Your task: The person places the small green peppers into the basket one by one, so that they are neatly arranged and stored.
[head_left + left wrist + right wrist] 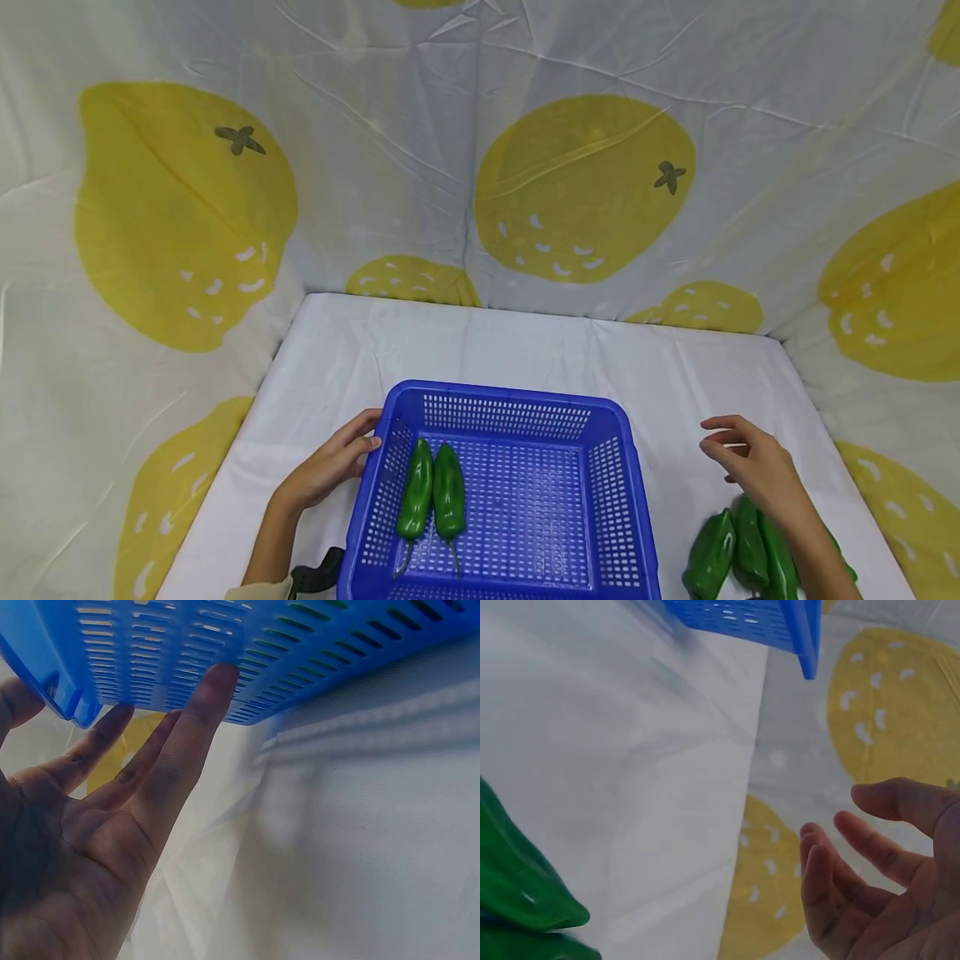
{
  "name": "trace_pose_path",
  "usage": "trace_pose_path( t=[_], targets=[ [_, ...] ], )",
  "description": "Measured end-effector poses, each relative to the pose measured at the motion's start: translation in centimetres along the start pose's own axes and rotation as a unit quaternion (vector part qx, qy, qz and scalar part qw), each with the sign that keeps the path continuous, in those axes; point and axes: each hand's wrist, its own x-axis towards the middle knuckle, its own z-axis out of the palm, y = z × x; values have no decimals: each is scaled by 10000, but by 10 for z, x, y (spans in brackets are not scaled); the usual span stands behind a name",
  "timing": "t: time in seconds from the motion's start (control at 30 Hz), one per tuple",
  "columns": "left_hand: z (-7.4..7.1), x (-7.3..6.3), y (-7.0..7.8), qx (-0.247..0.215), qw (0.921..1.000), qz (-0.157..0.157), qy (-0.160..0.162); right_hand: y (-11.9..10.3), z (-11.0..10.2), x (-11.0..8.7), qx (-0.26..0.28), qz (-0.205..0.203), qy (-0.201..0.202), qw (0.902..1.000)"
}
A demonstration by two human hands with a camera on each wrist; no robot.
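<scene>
A blue plastic basket with slotted walls stands in front of me. Two green peppers lie side by side in its left part, stems toward me. My left hand is at the basket's left side; in the left wrist view its fairly straight fingers rest against the outer slotted wall, with the thumb near the rim. To the right of the basket, my right hand hovers with loosely bent fingers and holds nothing. Below it lie several green peppers, partly hidden by the right forearm.
A white cloth covers the table. Behind and on both sides hangs a pale curtain printed with yellow lemons. A black strap sits on the left wrist, close to the basket.
</scene>
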Motion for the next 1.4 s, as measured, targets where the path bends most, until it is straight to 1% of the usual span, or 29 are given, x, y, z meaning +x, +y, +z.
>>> trace_pose_path(
  t=[0.27, 0.4, 0.53, 0.67, 0.8, 1.0, 1.2, 1.4],
  targets=[
    [0, 0, 1, 21, 10000, 35, -8, 25, 0, -5, -235, 330, -298, 9987],
    [0, 0, 1, 19, 10000, 32, 15, 37, 2, -8, -124, 584, -603, 9964],
    [0, 0, 0, 25, 10000, 16, 40, 50, 11, -11, 1, 925, -803, 9925],
    [0, 0, 0, 0, 10000, 11, 21, 60, 22, -13, -130, 1202, -945, 9881],
    [0, 0, 0, -21, 10000, 14, -7, 64, 30, -17, -218, 1222, -1108, 9861],
    [0, 0, -1, 14, 10000, 14, 2, 68, 34, -20, -379, 1096, -1141, 9867],
    [-1, 1, -1, 82, 10000, 0, 17, 72, 33, -21, -907, 905, -1172, 9848],
    [-1, 1, -1, 85, 10000, 2, 10, 75, 34, -19, -1154, 975, -1236, 9808]
  ],
)
